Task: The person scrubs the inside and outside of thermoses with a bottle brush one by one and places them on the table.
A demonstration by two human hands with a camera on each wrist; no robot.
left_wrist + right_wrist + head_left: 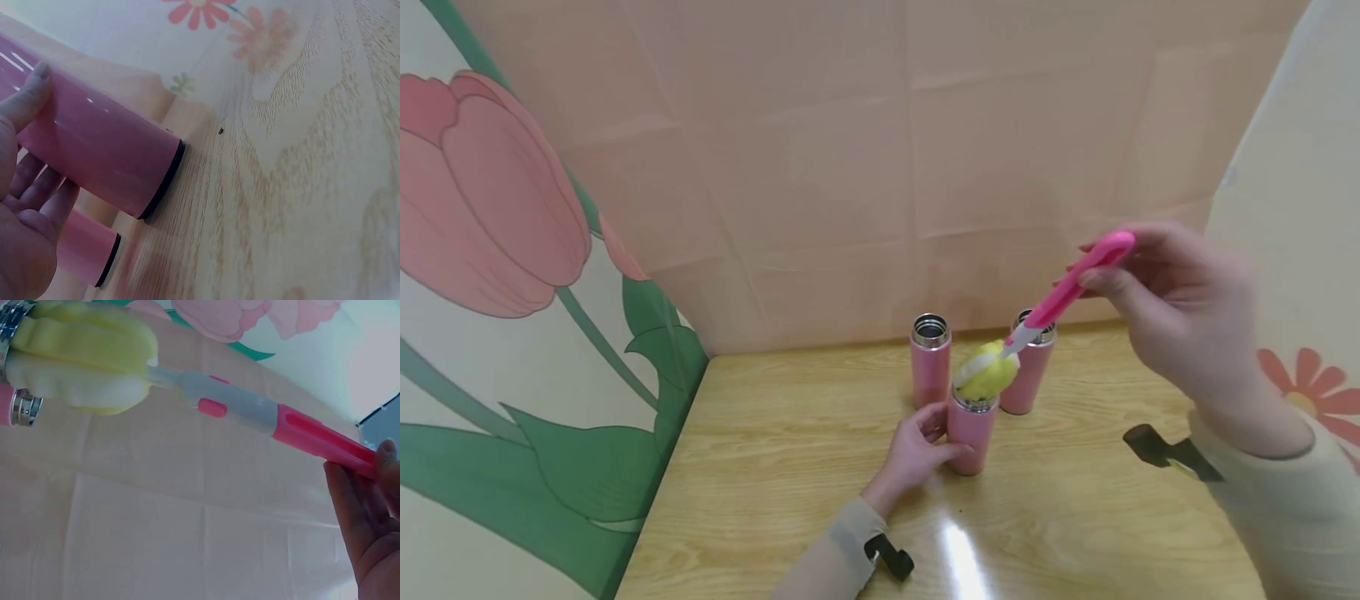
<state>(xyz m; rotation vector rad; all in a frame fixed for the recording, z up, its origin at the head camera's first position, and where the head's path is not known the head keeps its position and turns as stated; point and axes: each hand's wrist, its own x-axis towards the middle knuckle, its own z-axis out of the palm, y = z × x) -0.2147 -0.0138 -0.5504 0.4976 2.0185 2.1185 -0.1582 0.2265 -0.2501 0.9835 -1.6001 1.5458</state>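
A pink bottle (972,437) with a steel rim stands on the table, and my left hand (917,450) grips its side, thumb across the front. In the left wrist view the bottle (106,131) shows its black base against the wood. My right hand (1187,308) pinches the pink handle of a bottle brush (1060,296) near its end. The brush slants down to the left. Its yellow and white sponge head (81,356) is at the bottle's mouth, with most of the sponge above the steel rim.
Two more open pink bottles stand behind, one at the back left (930,367) and one at the back right (1026,379). The wooden table (775,433) meets a beige cloth backdrop (790,167). A tulip-printed panel (490,200) borders the left side.
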